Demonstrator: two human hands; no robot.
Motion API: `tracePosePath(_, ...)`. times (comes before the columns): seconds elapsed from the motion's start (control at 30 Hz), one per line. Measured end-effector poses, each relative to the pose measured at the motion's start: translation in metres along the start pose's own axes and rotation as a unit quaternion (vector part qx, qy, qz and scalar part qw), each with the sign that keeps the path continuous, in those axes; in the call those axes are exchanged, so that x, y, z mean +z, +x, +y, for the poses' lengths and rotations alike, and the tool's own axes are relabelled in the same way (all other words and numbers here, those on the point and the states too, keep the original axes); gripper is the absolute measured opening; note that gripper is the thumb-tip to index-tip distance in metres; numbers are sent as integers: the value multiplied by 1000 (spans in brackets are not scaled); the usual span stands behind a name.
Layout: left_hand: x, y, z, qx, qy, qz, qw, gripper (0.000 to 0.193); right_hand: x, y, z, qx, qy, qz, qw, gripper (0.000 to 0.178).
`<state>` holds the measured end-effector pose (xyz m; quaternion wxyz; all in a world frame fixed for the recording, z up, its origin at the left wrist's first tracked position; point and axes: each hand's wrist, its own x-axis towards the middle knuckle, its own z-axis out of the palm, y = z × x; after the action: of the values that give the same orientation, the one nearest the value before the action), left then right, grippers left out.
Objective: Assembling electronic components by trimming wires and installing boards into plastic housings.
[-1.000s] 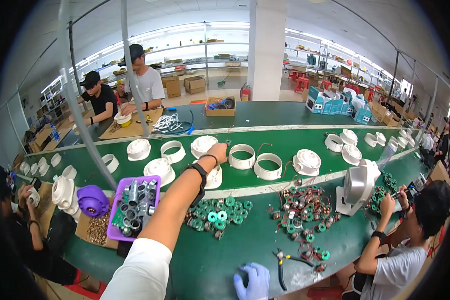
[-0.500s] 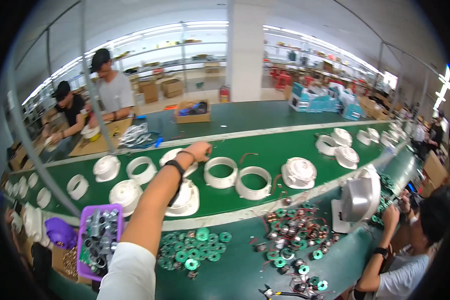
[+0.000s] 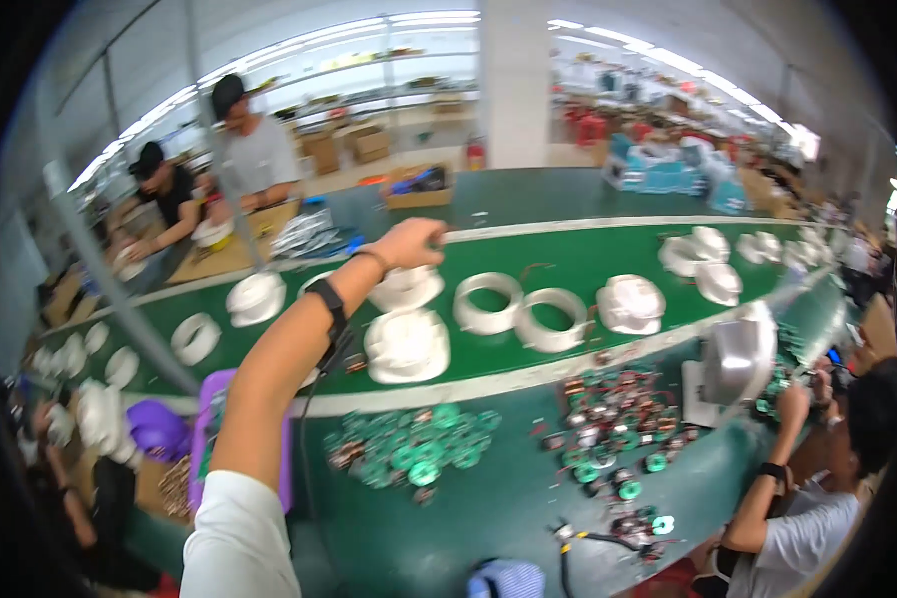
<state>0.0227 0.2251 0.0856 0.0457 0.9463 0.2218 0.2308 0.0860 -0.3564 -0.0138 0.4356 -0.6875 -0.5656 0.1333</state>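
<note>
My left hand (image 3: 409, 245) reaches over the green conveyor belt (image 3: 558, 254), its fingers curled in. Whatever they hold, if anything, is too blurred to make out. Just below the hand is a white round plastic housing (image 3: 409, 289), partly covered by the wrist. Nearer me sits a second white housing (image 3: 407, 346) with a wide base. Right of these, two open white rings (image 3: 489, 303) lie close together. I wear a dark wristband on the left forearm. My right hand does not show.
Coils with green discs (image 3: 414, 448) are piled on the near bench, with wired motor parts (image 3: 623, 419) farther right. Yellow-and-black cutters (image 3: 593, 538) lie in front. A purple bin (image 3: 281, 468) stands left, and a co-worker (image 3: 797, 498) works at right.
My left hand has lifted up and away from the white housing beneath it. The whole view has shifted, and a blue striped thing shows at the lower edge.
</note>
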Motion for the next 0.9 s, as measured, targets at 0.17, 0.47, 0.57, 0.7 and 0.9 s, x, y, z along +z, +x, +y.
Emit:
tracePosePath(0.17, -49, -77, 68, -81, 5, -231, 970, 41, -6, 3, 3, -23, 16, 22, 999, 9)
tracePosePath(0.47, 12, -195, 56, -240, -70, -317, 915, 39, 5, -7, 10, -9, 8, 49, 999, 11)
tracePosePath(0.57, 9, -196, 57, -242, -91, -292, 921, 37, 10, -5, 22, -36, 25, 44, 998, 14)
tracePosePath(0.7, 34, -201, 30, -146, 34, -223, 963, 36, 11, -4, 22, -41, 15, 43, 998, 14)
tracePosePath(0.9, -16, -196, 89, -254, -102, -244, 930, 36, 17, -6, 24, -61, 25, 55, 996, 16)
